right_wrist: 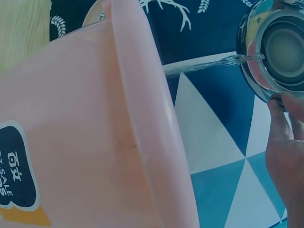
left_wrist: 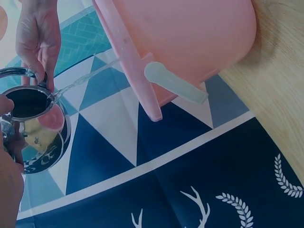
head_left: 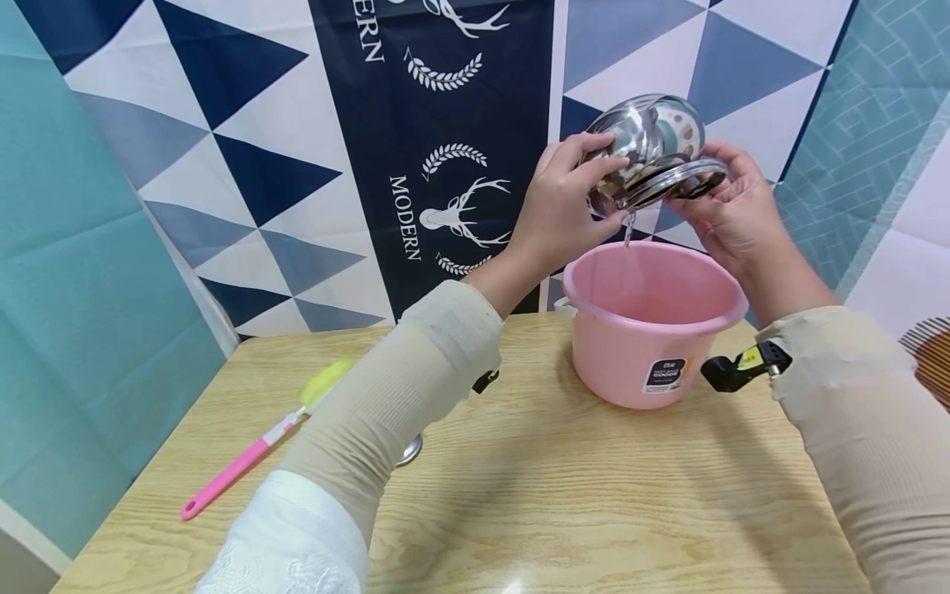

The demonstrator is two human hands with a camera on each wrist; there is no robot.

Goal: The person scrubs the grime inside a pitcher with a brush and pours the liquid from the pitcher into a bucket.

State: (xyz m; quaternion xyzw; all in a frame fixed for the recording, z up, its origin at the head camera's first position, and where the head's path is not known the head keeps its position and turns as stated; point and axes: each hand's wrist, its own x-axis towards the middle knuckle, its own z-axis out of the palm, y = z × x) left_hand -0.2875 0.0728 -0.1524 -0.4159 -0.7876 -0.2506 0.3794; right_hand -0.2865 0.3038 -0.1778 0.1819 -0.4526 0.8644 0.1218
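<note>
A shiny stainless steel kettle [head_left: 641,140] is tilted above a pink bucket [head_left: 646,363], its round mouth facing down toward it. My left hand [head_left: 567,194] grips the kettle's side. With the fingers at the rim, next to the metal loop handle [left_wrist: 16,71], my right hand [head_left: 742,206] holds the other side. A thin stream of water [right_wrist: 209,65] runs from the kettle's edge into the bucket. In the left wrist view the mouth [left_wrist: 29,103] looks dark inside. The palm side of my left hand is hidden.
On the wooden table [head_left: 579,495] lies a brush [head_left: 230,474] with a pink handle and yellow head, partly behind my left sleeve. A small round metal piece [head_left: 411,450] peeks out beside that sleeve. Patterned cloth [head_left: 438,124] hangs behind. A brown slatted object [head_left: 931,359] shows at far right.
</note>
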